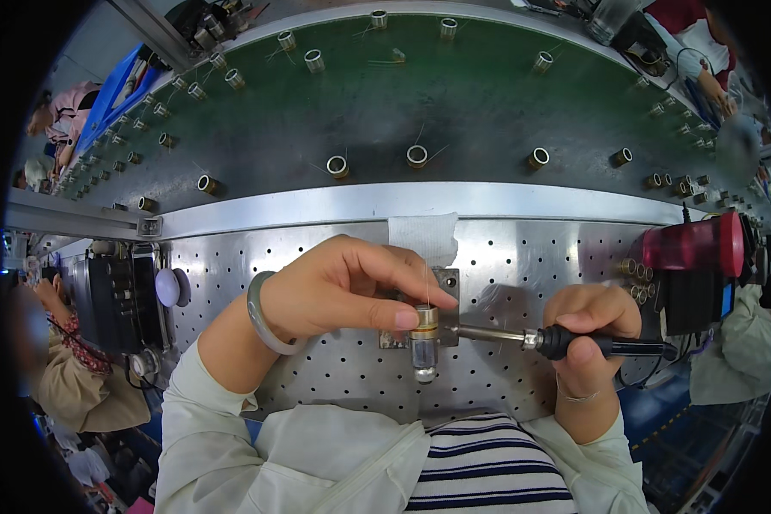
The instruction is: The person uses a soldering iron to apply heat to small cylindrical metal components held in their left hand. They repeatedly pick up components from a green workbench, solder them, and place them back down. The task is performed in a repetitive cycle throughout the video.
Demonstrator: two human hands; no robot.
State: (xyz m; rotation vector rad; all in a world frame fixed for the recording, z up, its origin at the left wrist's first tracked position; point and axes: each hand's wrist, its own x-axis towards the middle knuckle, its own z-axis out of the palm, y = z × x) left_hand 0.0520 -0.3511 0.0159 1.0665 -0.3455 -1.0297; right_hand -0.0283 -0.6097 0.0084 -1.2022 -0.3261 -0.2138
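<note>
Between the thumb and fingers of my left hand (338, 291), a small metal cylinder (424, 344) is held upright. Its upper part is brass-coloured, the lower part silvery with a narrower end, and a thin wire rises from its top. My right hand (595, 321) grips the black handle of a soldering iron (565, 342). The iron lies nearly level, its metal tip pointing left, close beside the cylinder; whether they touch I cannot tell. Behind the cylinder sits a dark metal block (447, 284), partly hidden by my left hand.
Under my hands is a perforated metal worktop (505, 377). White tissue (424, 237) lies at its far edge. Beyond runs a green conveyor belt (471, 103) with several metal rings. A red cylindrical container (694, 244) and more rings (634, 270) stand right; a black device (116, 300) stands left. People sit on both sides.
</note>
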